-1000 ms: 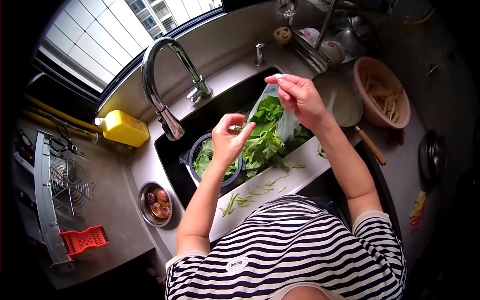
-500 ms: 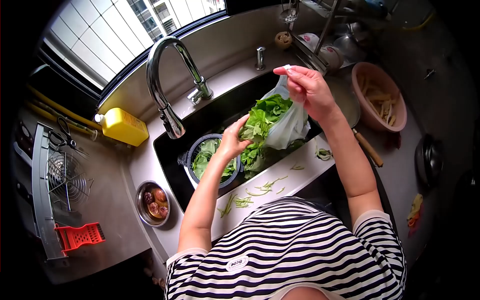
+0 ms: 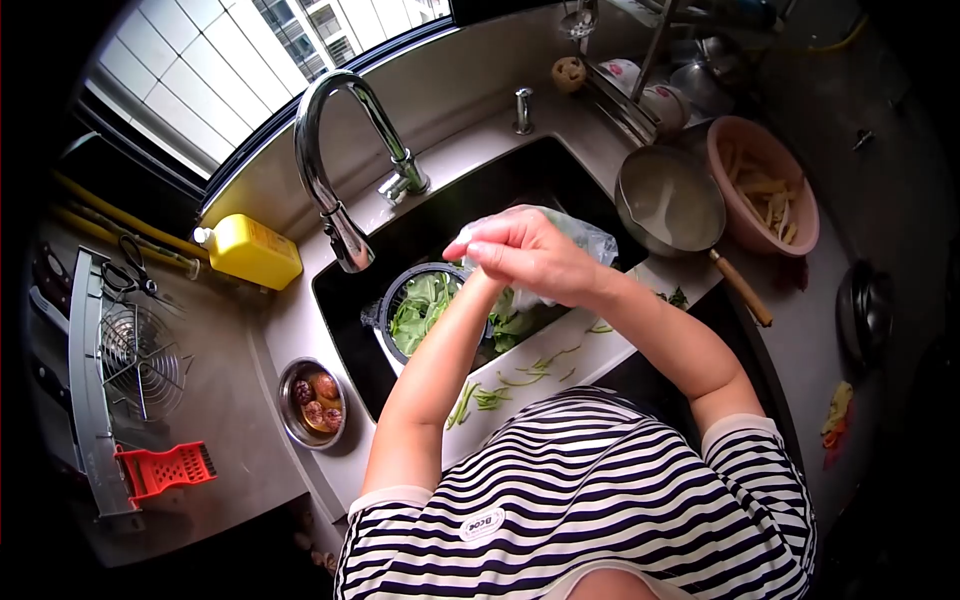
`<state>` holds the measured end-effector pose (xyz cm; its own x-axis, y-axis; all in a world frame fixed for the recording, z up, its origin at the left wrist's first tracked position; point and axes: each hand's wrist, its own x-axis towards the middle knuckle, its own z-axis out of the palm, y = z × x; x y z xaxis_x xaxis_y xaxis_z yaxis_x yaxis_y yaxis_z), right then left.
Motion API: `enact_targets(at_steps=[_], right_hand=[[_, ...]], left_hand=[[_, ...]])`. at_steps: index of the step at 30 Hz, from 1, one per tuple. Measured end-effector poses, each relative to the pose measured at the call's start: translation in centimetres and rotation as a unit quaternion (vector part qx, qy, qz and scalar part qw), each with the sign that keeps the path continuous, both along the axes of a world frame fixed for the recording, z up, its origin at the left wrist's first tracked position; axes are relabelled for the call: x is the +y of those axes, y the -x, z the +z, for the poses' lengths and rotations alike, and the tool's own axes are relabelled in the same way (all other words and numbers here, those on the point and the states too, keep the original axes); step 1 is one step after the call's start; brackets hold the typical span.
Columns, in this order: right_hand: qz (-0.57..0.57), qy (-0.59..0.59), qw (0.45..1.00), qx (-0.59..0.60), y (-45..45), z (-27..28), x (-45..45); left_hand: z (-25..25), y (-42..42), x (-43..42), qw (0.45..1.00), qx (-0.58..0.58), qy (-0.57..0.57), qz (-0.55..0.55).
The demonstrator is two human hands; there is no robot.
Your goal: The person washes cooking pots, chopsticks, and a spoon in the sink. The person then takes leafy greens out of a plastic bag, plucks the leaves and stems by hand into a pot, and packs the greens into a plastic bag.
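My right hand (image 3: 535,260) reaches across to the left over the sink, its fingers closed on a thin, clear plastic bag (image 3: 585,238) that spreads behind and under it. Beneath it, my left hand (image 3: 482,287) is mostly covered and its fingers cannot be made out. Below both hands, leafy greens (image 3: 512,328) show in the sink. Just to the left sits a dark round basket (image 3: 388,305) with more green leaves (image 3: 422,308) inside.
A chrome faucet (image 3: 305,140) arches over the black sink (image 3: 340,310). Trimmed stems (image 3: 490,398) lie on the front ledge. Left stand a bowl of brownish round pieces (image 3: 283,400) and a yellow bottle (image 3: 250,252); right, a pan (image 3: 670,200) and pink basin (image 3: 808,215).
My right hand has come down and left with the bag, crossing over my left hand. The greens that were at the bag's mouth are now mostly hidden behind the hands.
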<state>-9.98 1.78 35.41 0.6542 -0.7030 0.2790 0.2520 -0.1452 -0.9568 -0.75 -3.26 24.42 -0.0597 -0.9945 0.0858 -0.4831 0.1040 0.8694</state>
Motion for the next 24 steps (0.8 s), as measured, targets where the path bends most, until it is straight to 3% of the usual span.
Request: enact_targets(at_steps=[1, 2, 4, 6, 8, 10, 12, 16, 19, 20, 22, 23, 24], right_hand=[[0.020, 0.000, 0.999, 0.040, 0.4, 1.2, 1.0], [-0.027, 0.117, 0.992, 0.042, 0.4, 0.8, 1.1], [-0.040, -0.041, 0.998, 0.037, 1.8, 0.5, -0.1], [-0.139, -0.084, 0.987, 0.010, 3.9, -0.3, -2.1], [-0.176, -0.186, 0.965, -0.055, 6.4, -1.0, -3.7], [-0.183, -0.185, 0.963, -0.070, 7.6, -0.4, -3.6], [-0.177, -0.177, 0.965, -0.084, 8.1, 0.3, -3.6], [-0.181, -0.148, 0.967, -0.102, 7.9, 1.4, -4.1], [-0.199, -0.140, 0.962, -0.126, 8.3, 1.8, -4.9], [-0.210, -0.141, 0.958, -0.134, 8.9, 1.8, -5.1], [-0.242, -0.124, 0.950, -0.152, 10.8, 1.6, -5.5], [-0.256, -0.123, 0.944, -0.167, 11.7, 1.5, -5.7], [-0.271, -0.121, 0.938, -0.182, 12.7, 1.3, -5.8]], left_hand=[[-0.1, 0.0, -0.1, 0.999, -0.027, -0.005, -0.019], [-0.1, 0.2, -0.6, 0.997, -0.052, -0.018, -0.046], [0.0, -0.2, -2.0, 0.982, -0.111, -0.076, -0.132], [0.0, -1.0, -3.0, 0.949, -0.141, -0.147, -0.240], [1.6, -2.5, -2.0, 0.920, -0.085, -0.205, -0.322], [2.5, -3.9, -0.7, 0.937, -0.082, -0.120, -0.318], [4.4, -5.0, 1.0, 0.950, 0.029, -0.151, -0.270], [0.9, -5.8, 2.1, 0.937, -0.134, -0.143, -0.290], [-1.1, -4.9, 2.9, 0.959, -0.152, 0.056, -0.231], [-1.1, -5.1, 2.3, 0.965, -0.158, 0.015, -0.210], [2.2, -5.7, 1.8, 0.974, -0.119, -0.050, -0.185], [2.7, -6.4, 1.4, 0.981, -0.062, -0.011, -0.185], [3.7, -6.9, 1.3, 0.977, 0.092, -0.048, -0.189]])
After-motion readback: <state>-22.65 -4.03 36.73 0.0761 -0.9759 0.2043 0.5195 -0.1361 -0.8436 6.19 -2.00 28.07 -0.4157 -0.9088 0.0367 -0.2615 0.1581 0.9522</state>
